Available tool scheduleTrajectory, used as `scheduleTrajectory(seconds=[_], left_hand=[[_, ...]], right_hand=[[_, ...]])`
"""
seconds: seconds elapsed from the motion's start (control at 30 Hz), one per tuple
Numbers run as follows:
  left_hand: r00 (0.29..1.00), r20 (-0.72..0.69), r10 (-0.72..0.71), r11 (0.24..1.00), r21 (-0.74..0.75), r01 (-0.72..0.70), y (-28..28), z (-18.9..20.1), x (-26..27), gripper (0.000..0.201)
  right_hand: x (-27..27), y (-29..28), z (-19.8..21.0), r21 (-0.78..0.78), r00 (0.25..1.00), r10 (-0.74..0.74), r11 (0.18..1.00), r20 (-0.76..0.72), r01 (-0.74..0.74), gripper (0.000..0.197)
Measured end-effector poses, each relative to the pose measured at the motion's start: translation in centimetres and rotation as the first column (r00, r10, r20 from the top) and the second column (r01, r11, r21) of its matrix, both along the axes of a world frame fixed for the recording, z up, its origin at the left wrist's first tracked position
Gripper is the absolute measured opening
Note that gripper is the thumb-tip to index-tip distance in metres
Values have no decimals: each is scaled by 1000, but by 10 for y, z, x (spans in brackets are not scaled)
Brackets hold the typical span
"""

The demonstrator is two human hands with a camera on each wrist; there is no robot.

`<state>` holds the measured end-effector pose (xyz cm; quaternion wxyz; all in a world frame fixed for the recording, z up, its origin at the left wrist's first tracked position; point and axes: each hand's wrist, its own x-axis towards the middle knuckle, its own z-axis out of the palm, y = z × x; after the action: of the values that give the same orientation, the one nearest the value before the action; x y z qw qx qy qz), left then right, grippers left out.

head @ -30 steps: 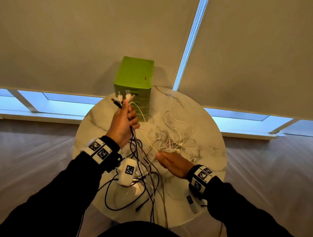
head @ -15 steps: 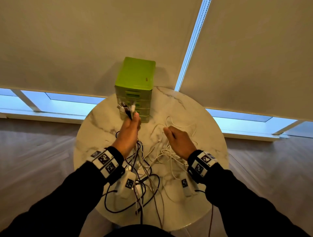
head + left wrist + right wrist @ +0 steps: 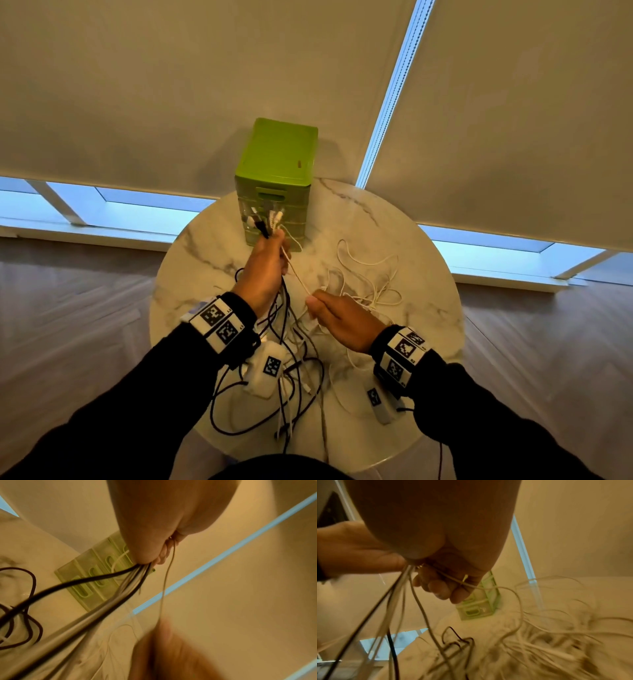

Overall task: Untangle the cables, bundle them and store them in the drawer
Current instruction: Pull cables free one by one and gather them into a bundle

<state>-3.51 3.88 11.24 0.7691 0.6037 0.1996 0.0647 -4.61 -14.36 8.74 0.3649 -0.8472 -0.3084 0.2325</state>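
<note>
**cablemess:** Cables (image 3: 287, 346) everywhere on this round marble table (image 3: 428, 274). The left hand (image 3: 263, 270) is fisted round a bunch of them, black and white together, held up off the table with the plug ends (image 3: 265, 219) poking out above the fist, right in front of the green drawer unit (image 3: 277, 171). The rest of that bunch hangs down from the fist and trails across the near side of the table, dark loops spilling toward the near edge.

**deskrat:** And the other hand?

**cablemess:** The right hand (image 3: 342, 320) sits lower, near the middle of the table, pinching one thin white cable (image 3: 297, 274) that runs in a fairly straight line from the left fist down to it. In the right wrist view that strand crosses under curled fingers (image 3: 440, 588).

**deskrat:** Where's the white pile?

**cablemess:** Loose white loops (image 3: 366, 277) lie on the table just right of and beyond the right hand, tangled. The wrist views are too blurry to count strands.

**deskrat:** Drawers open?

**cablemess:** All look pushed in. The unit stands at the far edge of the table, against the window blinds (image 3: 171, 85). Both wrists wear bands with black-and-white tags (image 3: 219, 322), and dark sleeves (image 3: 137, 394) cover the arms.
</note>
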Motion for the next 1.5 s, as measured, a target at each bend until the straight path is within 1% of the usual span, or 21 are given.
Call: scheduleTrajectory(seconds=[0.07, 0.13, 0.27, 0.33, 0.4, 0.53, 0.57, 0.63, 0.7, 0.73, 0.87, 0.97, 1.03, 1.07, 1.17, 1.2, 1.27, 1.3, 1.37, 1.4, 1.5], left_hand=[[996, 43, 82, 996, -22, -81, 14, 8, 7, 16], [991, 84, 102, 994, -32, -100, 25, 14, 13, 15], [992, 116, -48, 992, 125, 33, 19, 7, 8, 13], [984, 132, -121, 988, 114, 106, 2, 4, 3, 13], [969, 159, -191, 981, 70, 182, -18, 3, 1, 15], [935, 161, -316, 949, 49, 312, -56, 0, -1, 31], [927, 161, -339, 941, 55, 334, -64, 1, -1, 31], [905, 155, -396, 918, 97, 385, -81, 5, -1, 25], [888, 138, -439, 896, 142, 421, -96, 10, -1, 17], [882, 139, -450, 890, 150, 431, -101, 11, 0, 16], [879, 170, -445, 891, -12, 453, -116, 9, 8, 27], [877, 192, -440, 878, -111, 465, -122, 8, 9, 28], [879, 191, -437, 853, -222, 472, -127, 12, 8, 29], [877, 188, -442, 833, -278, 479, -129, 14, 7, 30], [860, 178, -479, 767, -392, 508, -135, 17, 0, 32], [852, 173, -494, 749, -412, 518, -137, 15, -3, 32], [837, 164, -522, 727, -429, 537, -143, 10, -8, 31], [832, 156, -532, 721, -431, 542, -146, 8, -10, 31], [828, 136, -544, 722, -425, 545, -151, 2, -12, 32], [829, 128, -544, 728, -419, 542, -153, -1, -11, 32], [837, 108, -536, 755, -381, 533, -159, -7, -7, 33]], right_hand=[[-2, -20, -20, -88, 998, 14, 996, -60, -20, 39], [-2, -40, -36, -120, 996, -52, 992, -77, 43, 40], [12, -63, -45, -177, 984, -170, 968, 53, 177, 35], [19, -66, -40, -294, 977, -145, 938, 154, 185, 26], [20, -68, -35, -324, 962, -144, 921, 230, 216, 19], [10, -63, -14, -154, 964, -132, 973, 230, 170, 41], [7, -61, -10, -104, 971, -123, 984, 207, 147, 41], [-2, -59, 2, 12, 982, -133, 991, 135, 133, 28], [-12, -63, 17, 93, 972, -223, 972, 80, 216, 16], [-15, -67, 23, 103, 957, -284, 955, 65, 277, 18], [-23, -107, 34, 97, 879, -476, 877, 39, 471, 23], [-25, -149, 27, -37, 823, -560, 824, 90, 565, 22], [-30, -182, 13, -207, 798, -572, 771, 187, 602, 26], [-33, -198, 3, -323, 800, -571, 734, 183, 597, 27], [-49, -226, -28, -664, 765, -644, 578, -13, 475, 30], [-54, -227, -35, -711, 766, -641, 560, -46, 426, 43], [-60, -219, -41, -654, 812, -583, 600, 36, 460, 70], [-63, -209, -37, -558, 839, -536, 668, 97, 491, 74], [-67, -183, -23, -326, 884, -454, 823, 115, 465, 67], [-68, -168, -15, -254, 905, -416, 869, 88, 424, 61], [-70, -137, 4, -122, 924, -381, 919, -38, 374, 46]])
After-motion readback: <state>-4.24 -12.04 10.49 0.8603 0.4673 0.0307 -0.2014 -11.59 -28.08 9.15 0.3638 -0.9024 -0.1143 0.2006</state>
